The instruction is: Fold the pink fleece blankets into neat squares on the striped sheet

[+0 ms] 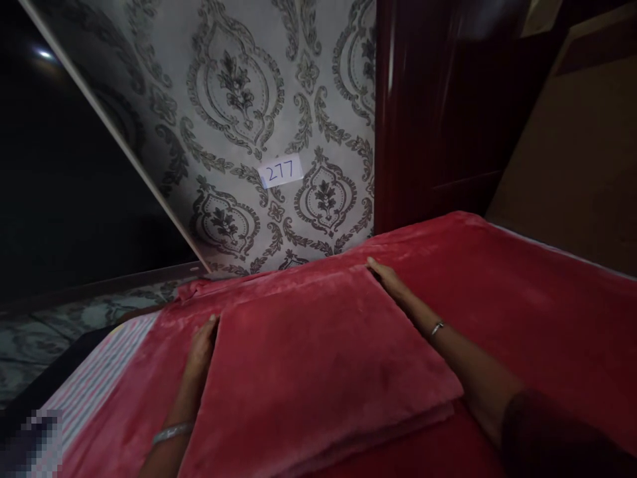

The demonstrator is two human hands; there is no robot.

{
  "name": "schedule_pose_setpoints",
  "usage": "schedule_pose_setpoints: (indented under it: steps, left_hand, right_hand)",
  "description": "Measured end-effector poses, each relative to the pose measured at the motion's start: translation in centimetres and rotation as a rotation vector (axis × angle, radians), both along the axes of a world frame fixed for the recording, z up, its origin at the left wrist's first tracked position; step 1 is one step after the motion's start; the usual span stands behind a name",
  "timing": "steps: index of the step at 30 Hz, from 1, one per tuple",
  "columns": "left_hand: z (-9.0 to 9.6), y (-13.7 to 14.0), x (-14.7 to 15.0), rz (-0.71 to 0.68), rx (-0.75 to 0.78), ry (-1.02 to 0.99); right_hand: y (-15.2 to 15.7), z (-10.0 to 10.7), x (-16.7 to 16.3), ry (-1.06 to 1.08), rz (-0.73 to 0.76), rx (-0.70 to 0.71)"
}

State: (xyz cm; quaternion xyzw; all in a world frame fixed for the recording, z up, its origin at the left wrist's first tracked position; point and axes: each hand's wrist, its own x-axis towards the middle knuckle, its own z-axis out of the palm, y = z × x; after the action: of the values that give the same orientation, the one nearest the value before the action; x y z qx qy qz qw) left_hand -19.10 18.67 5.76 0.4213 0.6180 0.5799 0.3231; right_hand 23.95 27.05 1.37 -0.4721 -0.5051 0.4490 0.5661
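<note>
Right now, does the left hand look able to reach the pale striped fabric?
Probably yes: the left hand, at the edge of the folded red plush blanket, has only spread red plush cloth between it and the pale striped fabric; nothing upright blocks the way.

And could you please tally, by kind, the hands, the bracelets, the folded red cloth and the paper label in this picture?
Left hand and right hand: 2
Left bracelet and right bracelet: 2
Folded red cloth: 1
Paper label: 1
Total: 6
</note>
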Motion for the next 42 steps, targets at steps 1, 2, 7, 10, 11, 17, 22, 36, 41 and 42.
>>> schedule_pose_setpoints:
  steps: [1,2,7,10,11,17,22,36,41,42]
  left_hand:
    - [0.1,0.0,0.2,0.004,-0.023,-0.013]
    - [0.0,0.2,0.2,0.014,-0.047,-0.024]
    - [-0.9,1.4,-0.5,0.015,-0.112,0.094]
    - [-0.9,1.5,-0.8,0.022,-0.132,0.100]
    - [-0.7,1.4,-0.7,0.020,-0.132,0.091]
    - [1.6,-0.6,0.9,-0.019,-0.078,0.082]
    - [3.0,-5.4,1.6,-0.025,-0.002,0.079]
    - [-3.1,-18.0,2.1,0.072,-0.269,-0.079]
    - [-2.5,-17.9,3.3,0.056,-0.189,-0.043]
    - [-2.4,-18.0,3.4,0.059,-0.193,-0.064]
  right_hand:
    - [0.1,0.3,0.0,-0.027,0.004,-0.018]
    - [0.2,0.4,0.1,-0.068,0.000,-0.023]
    - [1.4,-0.6,0.7,-0.160,-0.016,-0.050]
    - [1.3,-1.3,0.9,-0.141,-0.007,-0.066]
    - [1.1,-1.4,0.9,-0.128,-0.003,-0.064]
    - [-0.8,-0.5,0.3,-0.006,0.002,-0.032]
    - [-5.0,0.7,1.3,0.072,0.041,-0.065]
    - [-21.8,0.2,4.3,-0.163,0.035,-0.221]
    - [-22.0,-0.9,4.5,-0.145,0.034,-0.176]
    - [-22.2,-0.9,4.7,-0.151,0.050,-0.193]
